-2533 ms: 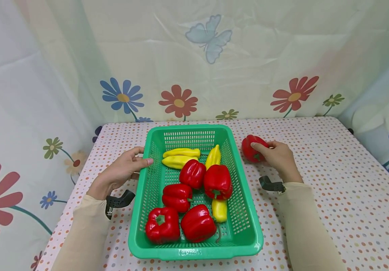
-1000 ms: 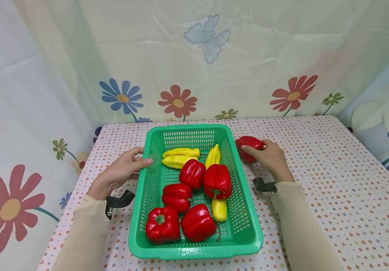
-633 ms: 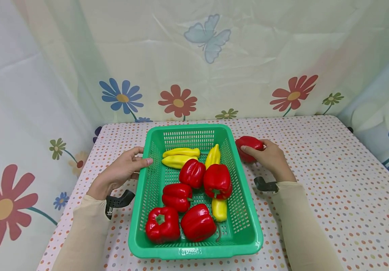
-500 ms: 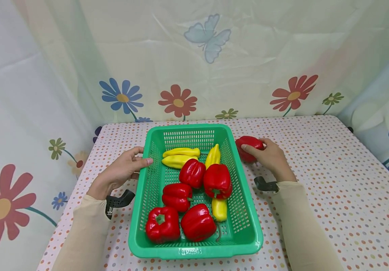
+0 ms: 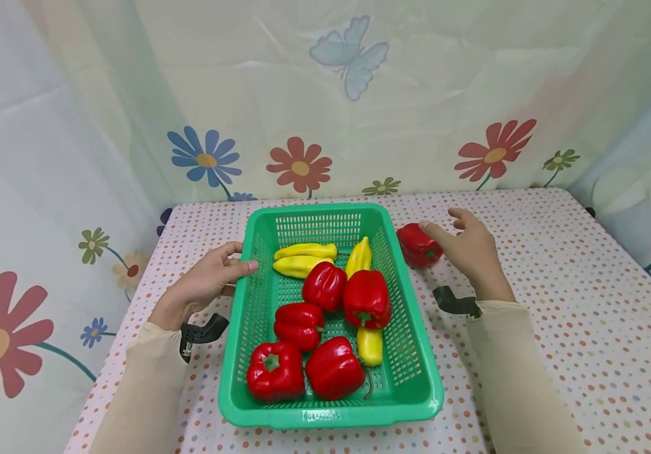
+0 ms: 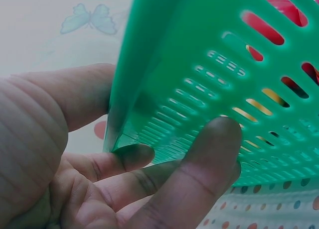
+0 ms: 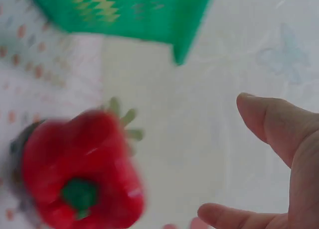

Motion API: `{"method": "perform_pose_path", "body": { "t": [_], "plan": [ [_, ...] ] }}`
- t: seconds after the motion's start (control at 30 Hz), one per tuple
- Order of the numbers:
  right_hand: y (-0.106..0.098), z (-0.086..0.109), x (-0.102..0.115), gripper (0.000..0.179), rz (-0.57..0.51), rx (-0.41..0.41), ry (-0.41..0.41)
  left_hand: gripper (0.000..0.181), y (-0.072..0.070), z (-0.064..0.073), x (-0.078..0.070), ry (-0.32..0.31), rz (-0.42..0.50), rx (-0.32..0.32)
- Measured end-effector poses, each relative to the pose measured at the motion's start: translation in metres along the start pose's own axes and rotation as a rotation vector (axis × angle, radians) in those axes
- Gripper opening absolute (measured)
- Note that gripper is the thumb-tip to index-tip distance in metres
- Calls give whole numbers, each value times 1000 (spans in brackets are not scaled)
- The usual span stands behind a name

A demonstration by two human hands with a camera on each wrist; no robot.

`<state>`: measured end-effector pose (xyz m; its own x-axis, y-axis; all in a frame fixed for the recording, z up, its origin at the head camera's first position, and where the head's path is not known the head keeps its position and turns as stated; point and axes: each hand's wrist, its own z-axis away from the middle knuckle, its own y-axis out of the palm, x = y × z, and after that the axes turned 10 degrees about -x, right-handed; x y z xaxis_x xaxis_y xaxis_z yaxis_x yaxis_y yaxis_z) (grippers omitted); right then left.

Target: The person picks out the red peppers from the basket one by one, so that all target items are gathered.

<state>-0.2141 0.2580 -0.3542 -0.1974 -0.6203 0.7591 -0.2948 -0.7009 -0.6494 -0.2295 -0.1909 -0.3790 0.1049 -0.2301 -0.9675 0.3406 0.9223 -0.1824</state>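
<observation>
My left hand [image 5: 208, 277] holds the left rim of a green plastic basket [image 5: 328, 417], thumb over the edge. In the left wrist view, its fingers [image 6: 199, 169] lie against the slotted outer wall. Inside the basket are several red bell peppers [image 5: 333, 369] and several long yellow peppers [image 5: 302, 266]. Another red bell pepper [image 5: 419, 244] rests on the table just right of the basket. My right hand [image 5: 469, 252] hovers beside it, thumb and fingers spread. The right wrist view shows that pepper, stem facing the camera, apart from the thumb [image 7: 271, 119].
A dotted cloth [image 5: 558, 284] covers the table, with room around the basket's right side. Flower-printed curtains [image 5: 234, 82] stand along the back and sides. Black camera mounts [image 5: 455, 302] sit on both wrists.
My right hand first shifted the red bell pepper left toward the basket, then let go and moved up and right. The pepper has turned slightly. The left hand stays at the rim.
</observation>
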Motion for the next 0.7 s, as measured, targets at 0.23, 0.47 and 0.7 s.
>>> {"method": "perform_pose_path", "body": {
  "t": [0.23, 0.47, 0.7],
  "plan": [
    [-14, 18, 35, 86, -89, 66, -117, 51, 2, -4, -4, -4, -5, -4],
    [-11, 41, 70, 70, -78, 329, -311, 51, 1, -1, -3, -21, -5, -8],
    [5, 48, 84, 64, 24, 541, -423, 52, 1, -1, -2, -22, 0, -6]
  ]
}}
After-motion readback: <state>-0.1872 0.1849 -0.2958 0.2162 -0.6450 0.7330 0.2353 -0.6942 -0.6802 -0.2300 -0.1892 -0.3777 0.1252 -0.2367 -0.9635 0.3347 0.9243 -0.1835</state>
